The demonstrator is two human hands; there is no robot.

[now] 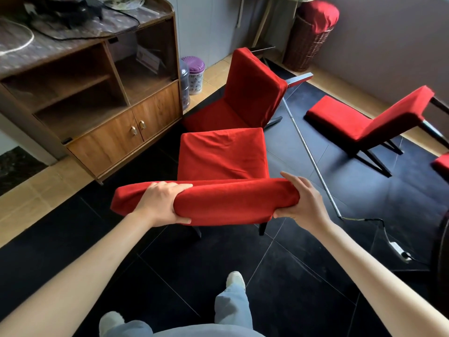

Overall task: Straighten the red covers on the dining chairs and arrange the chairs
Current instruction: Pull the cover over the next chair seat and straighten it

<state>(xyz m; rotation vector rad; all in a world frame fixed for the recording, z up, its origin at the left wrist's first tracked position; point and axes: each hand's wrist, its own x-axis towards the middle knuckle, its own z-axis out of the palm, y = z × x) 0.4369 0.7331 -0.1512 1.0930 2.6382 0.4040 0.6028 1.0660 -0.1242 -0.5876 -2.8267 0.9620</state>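
No brand or readable writing anywhere; a small card (148,57) stands behind the glass of the wooden cabinet (102,113), but its print is too blurred to read.

The nearest chair (222,156) stands directly in front of the person, seat facing away, its red cover (233,203) over the backrest top. Both hands are on that backrest top. The left hand (162,203) grasps it near the left part, fingers over the top edge and thumb under the front. The right hand (302,203) holds the right end, fingers curled round the corner of the cover.

A 2nd chair (243,93) stands just beyond the 1st, next to the cabinet, its seat touching or almost touching the 1st seat's far edge. A 3rd chair (369,117) is well apart, to the right, seen from the side. At the right frame edge a bit of another red cushion (442,164) shows.

On the dark floor betw. the chairs lies a thin metal rod (313,161) w/ a cable at its near end. A wicker basket (306,45) w/ a red top stands in the far corner. A purple-lidded container (195,74) is beside the cabinet.
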